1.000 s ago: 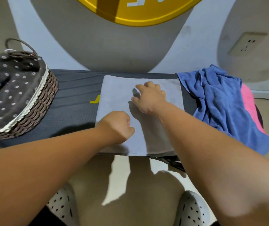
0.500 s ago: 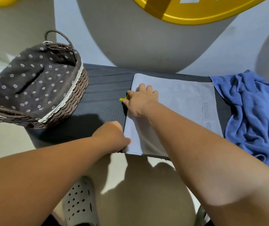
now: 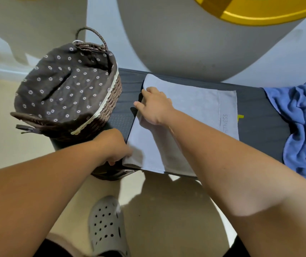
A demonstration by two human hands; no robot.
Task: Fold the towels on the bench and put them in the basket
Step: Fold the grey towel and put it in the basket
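The grey towel [image 3: 195, 112] carries pale lettering [image 3: 224, 123] on the stitched band at its right end; it runs sideways and reads "FITNESS", with anything before that too faint to make out. A small yellow mark [image 3: 240, 116] shows on the dark worktop [image 3: 260, 108] just beside that band. White characters on the yellow shape [image 3: 260, 13] at the top are cut off by the frame and cannot be read.

The grey towel lies flat across the middle of the worktop; its far edge runs close to the back edge and its near edge reaches the front edge. A narrow strip of bare worktop separates its left edge from the wicker basket [image 3: 109, 102], which stands at the left end, lined with brown cloth dotted with white flowers. To the right a wider stretch of bare worktop lies between the grey towel and the crumpled blue towel [image 3: 304, 127], which hangs over the right end. A perforated grey shoe [image 3: 107, 227] stands on the floor [image 3: 167, 210] below the front edge.

Both hands are on the grey towel's left side. The left hand [image 3: 115, 145] grips the near left corner, thumb on top and fingers curled beneath, close to the basket's wall. The right hand [image 3: 154, 106] lies farther back on the left edge, fingers curled over it near the far corner, which lifts slightly off the worktop.
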